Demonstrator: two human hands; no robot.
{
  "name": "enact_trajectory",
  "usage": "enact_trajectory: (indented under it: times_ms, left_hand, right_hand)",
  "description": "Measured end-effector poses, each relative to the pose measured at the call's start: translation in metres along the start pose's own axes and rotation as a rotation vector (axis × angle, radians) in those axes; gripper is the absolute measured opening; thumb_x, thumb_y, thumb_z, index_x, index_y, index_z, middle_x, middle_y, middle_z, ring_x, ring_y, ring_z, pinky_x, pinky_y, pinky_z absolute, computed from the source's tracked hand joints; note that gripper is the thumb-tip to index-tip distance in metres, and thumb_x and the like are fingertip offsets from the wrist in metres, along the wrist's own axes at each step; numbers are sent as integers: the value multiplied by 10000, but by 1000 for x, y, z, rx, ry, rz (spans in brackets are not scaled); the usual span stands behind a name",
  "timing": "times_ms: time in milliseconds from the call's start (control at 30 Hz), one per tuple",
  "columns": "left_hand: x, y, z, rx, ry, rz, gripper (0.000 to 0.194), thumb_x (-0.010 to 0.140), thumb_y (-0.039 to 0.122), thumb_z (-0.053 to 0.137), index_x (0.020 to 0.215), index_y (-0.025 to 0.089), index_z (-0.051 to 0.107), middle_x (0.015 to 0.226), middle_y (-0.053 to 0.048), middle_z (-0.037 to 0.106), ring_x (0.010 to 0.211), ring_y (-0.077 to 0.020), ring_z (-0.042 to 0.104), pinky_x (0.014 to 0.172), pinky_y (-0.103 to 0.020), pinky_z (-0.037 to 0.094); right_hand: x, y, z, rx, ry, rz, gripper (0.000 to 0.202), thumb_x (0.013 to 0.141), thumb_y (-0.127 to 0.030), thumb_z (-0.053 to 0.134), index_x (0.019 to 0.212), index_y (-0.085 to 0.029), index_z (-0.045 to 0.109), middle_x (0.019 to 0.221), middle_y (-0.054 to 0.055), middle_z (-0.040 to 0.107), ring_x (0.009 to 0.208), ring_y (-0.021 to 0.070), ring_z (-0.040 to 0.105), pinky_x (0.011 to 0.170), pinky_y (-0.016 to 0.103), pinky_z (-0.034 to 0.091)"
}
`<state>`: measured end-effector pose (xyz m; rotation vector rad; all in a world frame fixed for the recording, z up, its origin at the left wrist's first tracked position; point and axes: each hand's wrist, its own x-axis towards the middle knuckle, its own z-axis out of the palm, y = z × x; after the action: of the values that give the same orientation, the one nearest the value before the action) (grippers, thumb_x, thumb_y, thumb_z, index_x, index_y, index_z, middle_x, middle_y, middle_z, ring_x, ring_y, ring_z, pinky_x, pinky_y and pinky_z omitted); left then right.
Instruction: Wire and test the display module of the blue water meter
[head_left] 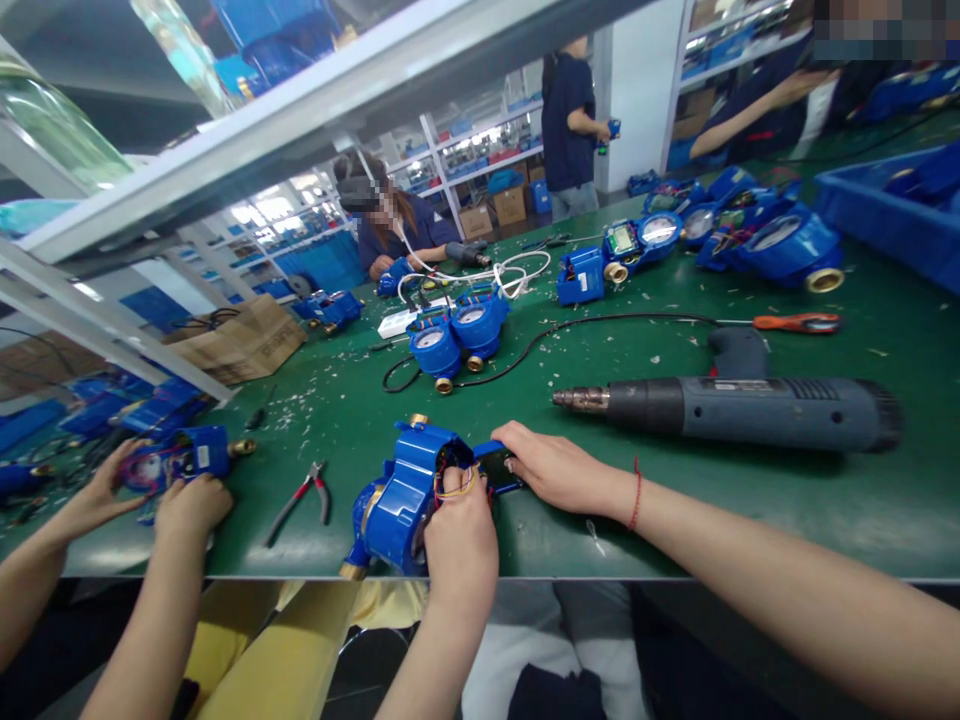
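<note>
A blue water meter (405,505) with brass ends lies tilted on its side near the bench's front edge, its housing open towards the right. Thin coloured wires (463,484) come out of the opening. My left hand (463,535) is closed there, its fingers curled on the wires, with the fingertips partly hidden. My right hand (562,470) grips the meter's blue lid (495,462), dark on its inner side, between thumb and fingers. Left of the meter lie pliers (304,500) with red and grey handles.
Behind my right hand lies a heat gun (750,408), nozzle leftwards, and an orange-handled screwdriver (795,322). More meters (457,335) stand further back on the green bench (600,350). At left, a co-worker's hands (187,505) hold another meter. A blue bin (885,225) is at right.
</note>
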<state>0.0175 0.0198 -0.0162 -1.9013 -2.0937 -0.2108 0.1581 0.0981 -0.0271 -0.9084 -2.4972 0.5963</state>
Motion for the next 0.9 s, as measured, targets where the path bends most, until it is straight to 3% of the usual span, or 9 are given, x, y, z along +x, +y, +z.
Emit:
enact_trajectory:
  times_ms: [233,500,667,900]
  left_hand:
    - [0,-1,-2,-46,-28,-21,226,917,167,436,945,149,660,946,-84,693,720,-188,684,538,-241,474]
    - [-1,-2,-5,-106,-17,-73,240,911,162,423,928,128,660,912,-109,705,653,-204,674,515,-272,474]
    - [1,3,4,-198,39,-105,221,903,184,439,967,112,638,940,-123,703,753,-228,686,598,-304,522]
    - [7,-2,13,-333,87,-83,177,875,137,486,843,97,656,842,-113,705,800,-259,678,711,-363,532]
  right_hand:
    - [-1,-11,-3,-147,33,45,181,897,-163,402,1070,-185,451,1023,80,612,840,235,626,605,313,374]
    - [-1,-17,-1,-209,49,51,177,901,-164,386,1059,-176,464,1035,93,606,816,235,614,610,329,364]
    - [-3,-12,1,-147,41,50,162,913,-175,376,1064,-178,435,1040,78,577,827,205,613,619,302,386]
    - [-2,-10,1,-74,29,41,174,905,-165,396,1073,-181,439,1052,73,559,871,208,606,659,301,395]
